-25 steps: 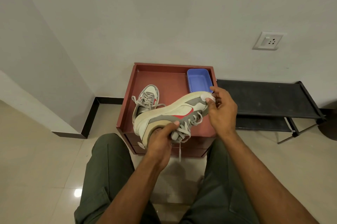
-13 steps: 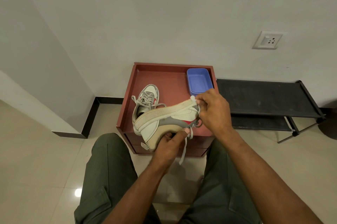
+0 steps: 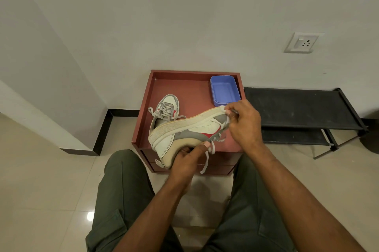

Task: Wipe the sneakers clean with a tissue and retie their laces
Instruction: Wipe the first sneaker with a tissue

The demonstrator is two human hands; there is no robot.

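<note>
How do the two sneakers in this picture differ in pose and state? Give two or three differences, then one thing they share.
The held sneaker is lifted and tipped on its side, sole edge facing up; the other sneaker rests upright on the red cabinet top. The held sneaker is gripped at the heel by the left hand, with the right hand at its toe; the other sneaker is untouched. Both are white, grey and red, with loose laces.

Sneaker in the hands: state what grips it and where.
The left hand grips the sneaker at its heel; the right hand pinches a tissue against its toe.
</note>
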